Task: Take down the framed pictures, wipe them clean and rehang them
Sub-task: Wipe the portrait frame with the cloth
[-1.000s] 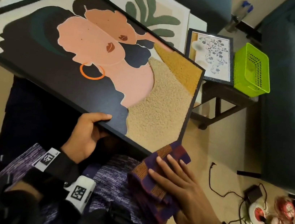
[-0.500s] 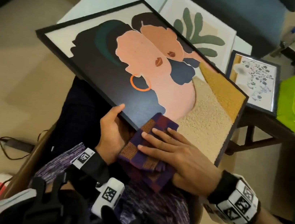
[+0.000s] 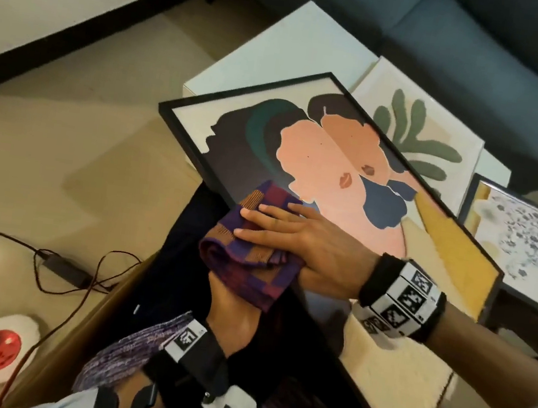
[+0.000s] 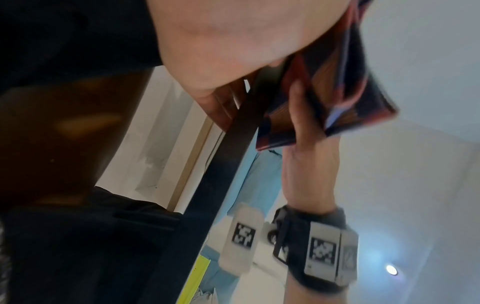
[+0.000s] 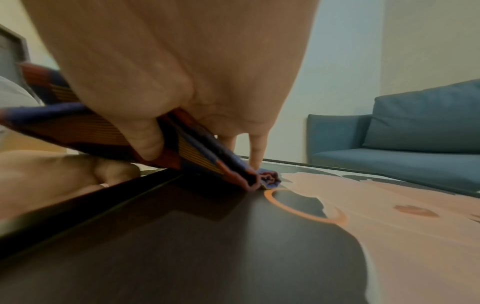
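Flat, right hand fingers straight — pressing cloth onto picture.

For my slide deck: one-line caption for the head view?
Right hand presses a checked cloth onto the black-framed portrait, left hand gripping its edge.

The right hand has slid the folded cloth from the frame's lower corner up onto the dark glass of the large picture; it now covers the orange ring.
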Action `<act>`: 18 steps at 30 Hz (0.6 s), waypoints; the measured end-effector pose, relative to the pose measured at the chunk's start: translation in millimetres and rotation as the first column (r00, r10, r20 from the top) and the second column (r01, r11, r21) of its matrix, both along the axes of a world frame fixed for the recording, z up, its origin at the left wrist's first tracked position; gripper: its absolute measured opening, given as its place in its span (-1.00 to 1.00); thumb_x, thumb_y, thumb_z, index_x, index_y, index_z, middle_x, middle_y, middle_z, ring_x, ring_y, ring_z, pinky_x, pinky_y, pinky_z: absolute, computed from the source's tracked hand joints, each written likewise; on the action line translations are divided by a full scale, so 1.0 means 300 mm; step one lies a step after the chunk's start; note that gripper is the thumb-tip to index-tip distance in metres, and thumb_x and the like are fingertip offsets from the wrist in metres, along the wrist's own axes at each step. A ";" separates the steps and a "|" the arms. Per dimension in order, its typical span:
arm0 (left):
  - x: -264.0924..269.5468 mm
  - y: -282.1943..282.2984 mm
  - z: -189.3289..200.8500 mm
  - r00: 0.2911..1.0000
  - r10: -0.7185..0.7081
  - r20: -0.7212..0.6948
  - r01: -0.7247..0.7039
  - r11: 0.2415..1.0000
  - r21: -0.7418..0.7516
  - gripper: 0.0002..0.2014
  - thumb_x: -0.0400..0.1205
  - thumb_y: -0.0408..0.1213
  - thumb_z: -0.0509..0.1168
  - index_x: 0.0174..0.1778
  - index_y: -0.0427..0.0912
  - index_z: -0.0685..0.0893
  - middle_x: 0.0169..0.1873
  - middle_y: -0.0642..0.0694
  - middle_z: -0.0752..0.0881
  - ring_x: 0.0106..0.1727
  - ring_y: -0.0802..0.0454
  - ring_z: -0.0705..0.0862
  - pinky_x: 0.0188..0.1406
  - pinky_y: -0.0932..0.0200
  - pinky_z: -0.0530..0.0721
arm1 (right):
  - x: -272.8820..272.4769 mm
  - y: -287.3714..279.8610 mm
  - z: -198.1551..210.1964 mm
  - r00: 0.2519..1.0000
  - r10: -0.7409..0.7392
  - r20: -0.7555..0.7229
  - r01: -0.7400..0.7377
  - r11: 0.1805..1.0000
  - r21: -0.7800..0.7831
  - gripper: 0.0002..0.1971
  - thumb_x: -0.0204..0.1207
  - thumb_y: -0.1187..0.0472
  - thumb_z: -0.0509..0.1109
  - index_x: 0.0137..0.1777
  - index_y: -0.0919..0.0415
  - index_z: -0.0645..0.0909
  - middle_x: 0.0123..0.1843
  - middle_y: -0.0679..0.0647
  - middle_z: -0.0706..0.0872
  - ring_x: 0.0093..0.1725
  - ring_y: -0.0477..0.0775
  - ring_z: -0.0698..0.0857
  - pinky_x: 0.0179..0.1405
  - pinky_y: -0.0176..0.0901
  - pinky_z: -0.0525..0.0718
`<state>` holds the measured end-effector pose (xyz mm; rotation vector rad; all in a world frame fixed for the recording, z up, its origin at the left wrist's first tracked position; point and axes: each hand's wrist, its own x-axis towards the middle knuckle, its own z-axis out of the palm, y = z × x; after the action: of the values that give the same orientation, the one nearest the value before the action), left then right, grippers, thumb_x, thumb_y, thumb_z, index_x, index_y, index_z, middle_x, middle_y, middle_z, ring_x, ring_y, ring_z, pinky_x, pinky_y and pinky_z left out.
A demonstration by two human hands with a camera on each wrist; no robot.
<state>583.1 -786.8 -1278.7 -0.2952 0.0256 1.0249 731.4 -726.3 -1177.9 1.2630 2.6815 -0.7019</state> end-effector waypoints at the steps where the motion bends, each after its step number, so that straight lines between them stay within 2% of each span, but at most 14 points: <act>1: 0.000 0.026 0.027 0.985 -0.020 -0.171 0.021 1.000 0.003 -0.22 0.30 -0.15 0.80 0.42 -0.36 0.76 0.34 0.33 0.77 0.33 0.33 0.76 0.51 0.07 0.68 | -0.019 0.043 -0.003 1.000 0.013 0.003 -0.013 1.000 0.006 -0.15 0.51 0.23 0.49 0.74 -0.23 0.22 0.81 -0.20 0.09 0.79 -0.05 0.07 0.71 0.29 0.13; 2: -0.010 0.018 0.035 0.968 0.028 -0.248 -0.023 0.999 0.024 -0.42 0.44 -0.36 0.68 0.35 -0.51 0.73 0.34 0.56 0.67 0.34 0.56 0.64 0.60 0.26 0.54 | -0.036 0.079 -0.001 1.000 0.025 0.006 -0.025 1.000 0.006 -0.15 0.50 0.23 0.47 0.75 -0.21 0.22 0.81 -0.18 0.09 0.79 -0.02 0.07 0.71 0.29 0.14; 3: -0.001 0.017 0.027 0.937 0.082 -0.339 -0.040 0.991 0.128 -0.59 0.48 -0.46 0.54 0.25 -0.51 0.77 0.30 0.57 0.67 0.30 0.59 0.63 0.58 0.27 0.54 | -0.053 0.113 0.001 0.999 0.040 0.010 -0.040 0.999 0.005 -0.15 0.50 0.24 0.45 0.75 -0.20 0.21 0.81 -0.15 0.09 0.79 0.00 0.08 0.70 0.28 0.15; 4: 0.000 0.023 0.034 0.901 0.124 -0.416 -0.106 0.992 0.066 -0.65 0.43 -0.47 0.46 0.15 -0.35 0.85 0.20 0.40 0.78 0.21 0.44 0.72 0.40 0.19 0.70 | -0.070 0.146 0.002 0.998 0.055 0.014 -0.056 0.998 0.007 -0.16 0.50 0.25 0.43 0.75 -0.18 0.22 0.81 -0.14 0.10 0.79 0.01 0.08 0.69 0.26 0.17; 5: 0.014 0.030 0.069 0.799 0.164 -0.578 -0.108 0.986 0.130 -0.66 0.39 -0.47 0.39 0.02 -0.18 0.91 0.08 0.17 0.86 0.11 0.20 0.80 0.16 0.12 0.79 | -0.083 0.175 0.002 0.998 0.064 0.016 -0.065 0.998 0.012 -0.16 0.50 0.26 0.43 0.75 -0.17 0.22 0.81 -0.12 0.11 0.79 0.02 0.10 0.68 0.24 0.19; 6: 0.013 0.034 0.079 0.790 0.130 -0.599 -0.067 0.990 0.127 -0.66 0.38 -0.48 0.33 -0.09 -0.09 0.94 -0.03 0.01 0.88 0.05 0.04 0.81 0.03 0.12 0.77 | -0.096 0.202 0.002 0.997 0.073 0.014 -0.073 0.997 0.018 -0.15 0.48 0.29 0.43 0.75 -0.15 0.24 0.81 -0.10 0.12 0.79 0.03 0.11 0.67 0.22 0.22; 7: 0.028 0.047 0.086 0.777 0.097 -0.622 -0.014 0.990 0.137 -0.65 0.42 -0.49 0.31 -0.13 -0.07 0.95 -0.06 -0.05 0.88 0.04 0.00 0.80 0.01 0.13 0.74 | -0.107 0.223 0.001 0.997 0.081 0.012 -0.081 0.997 0.019 -0.15 0.47 0.31 0.42 0.75 -0.13 0.25 0.81 -0.08 0.13 0.79 0.04 0.12 0.66 0.20 0.25; 8: 0.035 0.059 0.086 0.773 0.035 -0.634 0.022 0.996 0.082 -0.66 0.49 -0.48 0.30 -0.07 -0.07 0.95 -0.03 -0.08 0.88 0.07 -0.01 0.81 0.04 0.12 0.73 | -0.116 0.239 0.001 0.996 0.089 0.012 -0.090 0.996 0.015 -0.14 0.45 0.33 0.41 0.75 -0.12 0.25 0.81 -0.07 0.13 0.79 0.04 0.12 0.65 0.18 0.26; 10: 0.026 0.091 0.098 0.730 -0.009 -0.684 0.041 0.999 0.030 -0.65 0.56 -0.46 0.35 0.19 -0.11 0.89 0.14 -0.13 0.87 0.19 -0.02 0.82 0.15 0.08 0.74 | -0.129 0.265 0.001 0.995 0.098 0.027 -0.098 0.995 0.004 -0.12 0.42 0.34 0.39 0.75 -0.11 0.24 0.81 -0.07 0.12 0.79 0.05 0.11 0.66 0.19 0.25; 12: 0.016 0.124 0.079 0.715 -0.017 -0.699 -0.009 0.999 -0.034 -0.55 0.62 -0.42 0.40 0.47 -0.23 0.73 0.34 -0.23 0.80 0.39 -0.09 0.76 0.39 -0.01 0.68 | -0.137 0.286 0.003 0.994 0.103 0.035 -0.103 0.995 -0.010 -0.11 0.40 0.32 0.35 0.76 -0.12 0.23 0.81 -0.07 0.12 0.79 0.06 0.11 0.66 0.22 0.25; 13: 0.026 0.142 0.088 0.736 -0.034 -0.676 -0.009 0.998 -0.060 -0.51 0.66 -0.39 0.38 0.57 -0.32 0.63 0.36 -0.27 0.78 0.44 -0.09 0.73 0.46 0.01 0.64 | -0.142 0.298 0.004 0.994 0.104 0.034 -0.103 0.995 -0.019 -0.12 0.39 0.29 0.32 0.76 -0.12 0.22 0.82 -0.06 0.12 0.79 0.07 0.11 0.66 0.24 0.25; 15: 0.029 0.184 0.127 0.725 -0.053 -0.687 -0.051 0.990 -0.131 -0.61 0.81 -0.44 0.23 0.55 -0.52 0.57 0.13 -0.22 0.81 0.27 0.11 0.79 0.36 0.21 0.67 | -0.153 0.327 0.008 0.994 0.106 0.033 -0.106 0.994 -0.029 -0.14 0.39 0.24 0.27 0.76 -0.12 0.22 0.81 -0.05 0.12 0.79 0.07 0.12 0.68 0.25 0.24; 16: 0.031 0.200 0.163 0.732 -0.072 -0.677 -0.065 0.982 -0.175 -0.66 0.83 -0.45 0.17 0.42 -0.56 0.67 -0.01 -0.17 0.83 0.13 0.15 0.82 0.27 0.25 0.71 | -0.164 0.347 0.011 0.993 0.112 0.035 -0.111 0.994 -0.024 -0.15 0.39 0.23 0.25 0.76 -0.12 0.22 0.81 -0.05 0.13 0.78 0.08 0.13 0.68 0.23 0.23; 18: 0.035 0.204 0.212 0.764 -0.186 -0.618 0.043 0.970 -0.240 -0.71 0.70 -0.32 0.30 0.07 -0.45 0.86 -0.23 -0.20 0.88 -0.17 0.06 0.89 -0.01 0.08 0.75 | -0.188 0.392 0.011 0.992 0.120 0.049 -0.120 0.993 -0.003 -0.18 0.45 0.22 0.25 0.76 -0.12 0.21 0.81 -0.03 0.14 0.78 0.10 0.15 0.69 0.23 0.23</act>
<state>593.7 -725.6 -1215.1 -0.1214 0.7743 0.9586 674.9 -608.6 -1174.7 1.0929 2.6908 -0.6472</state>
